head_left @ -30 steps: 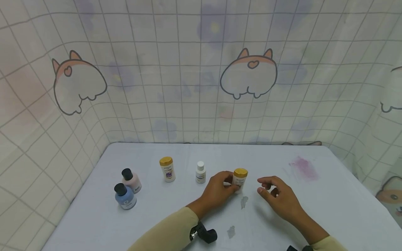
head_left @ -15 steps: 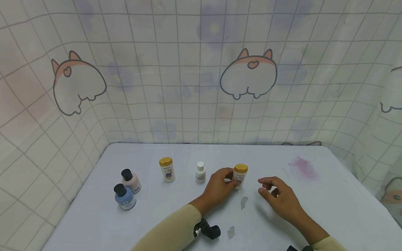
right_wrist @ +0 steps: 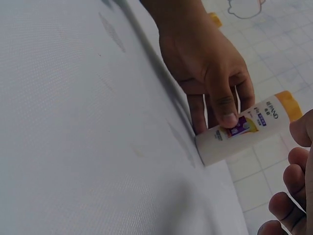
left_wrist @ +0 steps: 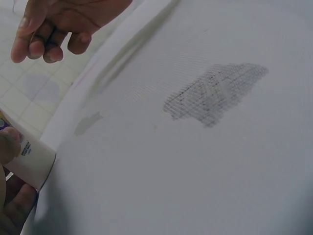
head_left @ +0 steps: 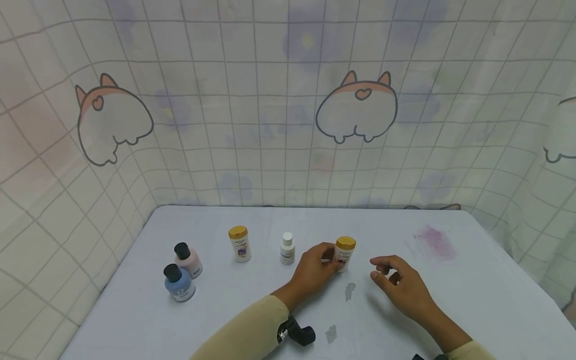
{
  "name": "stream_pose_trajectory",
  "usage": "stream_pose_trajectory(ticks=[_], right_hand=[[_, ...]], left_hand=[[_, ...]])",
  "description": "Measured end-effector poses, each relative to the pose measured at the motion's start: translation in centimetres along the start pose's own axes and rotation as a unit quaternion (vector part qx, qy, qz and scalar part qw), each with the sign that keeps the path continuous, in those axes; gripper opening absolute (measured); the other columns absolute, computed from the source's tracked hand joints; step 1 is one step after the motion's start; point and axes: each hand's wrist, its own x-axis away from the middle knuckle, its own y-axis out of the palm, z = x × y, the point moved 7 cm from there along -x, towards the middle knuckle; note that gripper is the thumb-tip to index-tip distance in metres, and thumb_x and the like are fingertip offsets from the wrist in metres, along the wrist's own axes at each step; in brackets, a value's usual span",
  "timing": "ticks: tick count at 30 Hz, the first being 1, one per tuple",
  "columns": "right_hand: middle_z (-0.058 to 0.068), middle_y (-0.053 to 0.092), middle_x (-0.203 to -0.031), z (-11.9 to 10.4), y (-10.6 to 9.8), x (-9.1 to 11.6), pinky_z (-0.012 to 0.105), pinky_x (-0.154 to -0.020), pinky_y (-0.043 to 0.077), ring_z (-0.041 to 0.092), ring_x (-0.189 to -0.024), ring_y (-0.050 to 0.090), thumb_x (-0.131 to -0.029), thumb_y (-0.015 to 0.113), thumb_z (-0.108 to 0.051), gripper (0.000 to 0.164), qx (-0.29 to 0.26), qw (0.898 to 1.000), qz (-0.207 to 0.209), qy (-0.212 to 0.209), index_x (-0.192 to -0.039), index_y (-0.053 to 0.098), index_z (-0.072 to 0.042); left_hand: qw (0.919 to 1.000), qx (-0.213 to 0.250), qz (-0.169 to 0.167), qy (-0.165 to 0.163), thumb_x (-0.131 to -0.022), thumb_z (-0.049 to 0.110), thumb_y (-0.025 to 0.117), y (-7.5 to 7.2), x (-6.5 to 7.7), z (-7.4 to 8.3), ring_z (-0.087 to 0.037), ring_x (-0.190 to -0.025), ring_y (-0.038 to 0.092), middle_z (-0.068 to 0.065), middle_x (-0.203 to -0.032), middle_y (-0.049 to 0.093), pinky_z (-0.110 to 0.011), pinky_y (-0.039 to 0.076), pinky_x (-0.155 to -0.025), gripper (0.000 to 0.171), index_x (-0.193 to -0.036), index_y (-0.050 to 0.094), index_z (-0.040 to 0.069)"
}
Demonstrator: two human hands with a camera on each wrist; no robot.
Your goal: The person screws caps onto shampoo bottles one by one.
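Note:
My left hand grips a small white bottle with a yellow cap, thumb on its label and fingers behind. In the right wrist view the bottle shows a purple and yellow label, with its base at or just above the table; I cannot tell which. To its right, apart from it, my right hand hangs with loosely bent fingers and holds nothing. A similar yellow-capped bottle and a smaller white-capped bottle stand left of my left hand.
At the table's left stand a blue bottle with a black cap and a pale pink bottle with a black cap. The white table has grey patches and a pink stain. A patterned curtain hangs behind it.
Over the last second my left hand has shifted slightly up and away with the yellow-capped bottle, then stayed nearly still. My right hand has hardly moved.

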Motion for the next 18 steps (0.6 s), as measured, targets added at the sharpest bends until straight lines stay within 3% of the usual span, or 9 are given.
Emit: stream_pose_trajectory(ticks=[9,14,18], right_hand=[[-0.007,0.054,-0.092,-0.3,-0.3,0.1,0.024,-0.056,0.046,0.014,-0.068,0.053,-0.089,0.066,-0.033,0.027,0.019,1.0,0.007,-0.019,-0.112,0.062,-0.02],[-0.005,0.055,-0.096,-0.3,-1.0,0.4,0.023,-0.059,0.045,0.013,-0.073,0.05,-0.09,0.063,-0.036,0.03,0.056,0.998,0.002,-0.02,-0.115,0.06,-0.02],[-0.001,0.058,-0.102,-0.1,-1.9,0.7,0.025,-0.061,0.044,0.015,-0.076,0.05,-0.09,0.061,-0.042,0.036,0.091,0.996,-0.005,-0.016,-0.119,0.059,-0.021]], left_hand=[[0.9989,-0.017,-0.022,-0.037,-0.084,0.026,0.071,-0.6,2.4,-0.7,-0.006,-0.109,0.054,0.003,-0.12,0.057,-0.013,0.046,-0.085,0.048,-0.126,0.053,0.013],[0.9943,-0.077,-0.062,-0.039,-0.087,0.034,0.067,-2.4,5.0,0.3,-0.006,-0.108,0.055,0.006,-0.12,0.056,-0.019,0.048,-0.086,0.046,-0.127,0.053,0.016],[0.9884,-0.121,-0.088,-0.029,-0.09,0.041,0.06,-4.7,7.1,1.2,-0.006,-0.103,0.056,0.007,-0.117,0.057,-0.025,0.049,-0.086,0.041,-0.125,0.054,0.019]])
